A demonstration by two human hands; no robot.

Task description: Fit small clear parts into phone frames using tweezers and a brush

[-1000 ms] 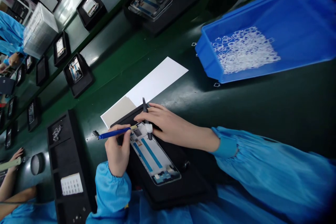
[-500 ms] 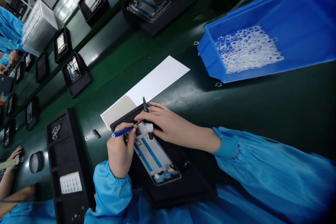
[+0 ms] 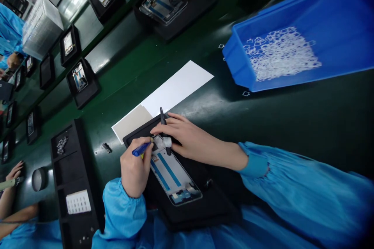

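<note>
We've swung our one blue stick (image 3: 140, 149) around since before, our left hand (image 3: 134, 169) pinching it. Our right hand (image 3: 187, 136) grips one black tweezers (image 3: 163, 118) over one phone (image 3: 164, 171).

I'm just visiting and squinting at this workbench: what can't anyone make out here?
All in the head view:
- Part of the slim blue pen-shaped tool: covered by the fingers of the left hand.
- Middle of the black tweezer-like tool: behind fingers of the right hand.
- Far end of the blue rectangular bin: cut off by the right edge.
- Exact number of thin white outline pieces: too small and heaped.
</note>
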